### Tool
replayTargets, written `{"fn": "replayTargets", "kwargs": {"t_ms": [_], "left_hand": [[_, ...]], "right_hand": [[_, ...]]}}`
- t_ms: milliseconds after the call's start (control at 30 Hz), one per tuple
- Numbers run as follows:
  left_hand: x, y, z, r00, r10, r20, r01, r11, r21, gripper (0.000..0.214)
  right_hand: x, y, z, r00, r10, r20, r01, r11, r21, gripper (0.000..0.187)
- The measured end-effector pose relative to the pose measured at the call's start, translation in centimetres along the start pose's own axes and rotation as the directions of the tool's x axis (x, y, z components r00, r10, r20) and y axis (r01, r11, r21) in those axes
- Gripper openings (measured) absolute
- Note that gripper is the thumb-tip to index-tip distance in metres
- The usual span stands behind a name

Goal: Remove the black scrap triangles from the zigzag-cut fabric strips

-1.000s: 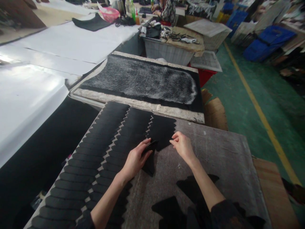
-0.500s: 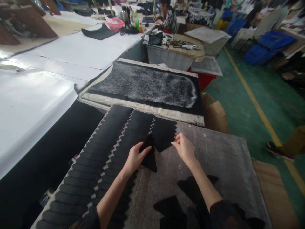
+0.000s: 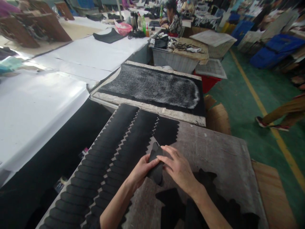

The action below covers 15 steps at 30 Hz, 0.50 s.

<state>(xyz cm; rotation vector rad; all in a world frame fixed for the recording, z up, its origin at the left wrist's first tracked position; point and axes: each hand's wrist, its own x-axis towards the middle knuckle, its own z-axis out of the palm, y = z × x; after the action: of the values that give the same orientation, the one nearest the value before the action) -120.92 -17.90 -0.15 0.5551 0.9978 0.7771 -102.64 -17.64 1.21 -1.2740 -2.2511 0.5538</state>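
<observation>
My left hand (image 3: 140, 168) is closed around a small stack of black cut pieces (image 3: 155, 173), held just above the board with the thumb on top. My right hand (image 3: 177, 167) reaches over to the stack; its fingers are apart and their tips touch the upper piece. Black pieces with zigzag ends lie overlapped in long rows (image 3: 126, 136) on the left of the grey-brown board (image 3: 190, 143). A shorter row (image 3: 166, 128) lies at the far end, right of them. Loose black pieces (image 3: 171, 203) are heaped near my right forearm, which partly hides them.
Beyond the board lies a pale-edged panel with black, white-dusted material (image 3: 157, 86). White-covered tables (image 3: 35, 111) stand to the left. Farther off are a grey bin (image 3: 171, 58), a seated person (image 3: 175, 22), and a walking person's legs (image 3: 283, 111) on the green floor.
My right hand has left the short far row and come back to the stack in my left hand. The stack has turned and shifted slightly. The view has moved somewhat.
</observation>
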Motion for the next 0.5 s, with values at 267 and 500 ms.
{"fn": "replayTargets", "kwargs": {"t_ms": [267,500], "left_hand": [[-1.8,-0.3,0.3,0.991,-0.004,0.136,-0.001,0.999,0.032,0.033],[-2.2,-1.9,-0.5,0.946,-0.075,0.316,0.08,0.997,-0.003,0.052]], "right_hand": [[-1.7,-0.1,0.0,0.973,-0.227,-0.038,0.226,0.974,-0.029,0.012],[-1.5,-1.6,-0.8,0.991,-0.055,0.121,0.026,0.974,0.226,0.014]]}}
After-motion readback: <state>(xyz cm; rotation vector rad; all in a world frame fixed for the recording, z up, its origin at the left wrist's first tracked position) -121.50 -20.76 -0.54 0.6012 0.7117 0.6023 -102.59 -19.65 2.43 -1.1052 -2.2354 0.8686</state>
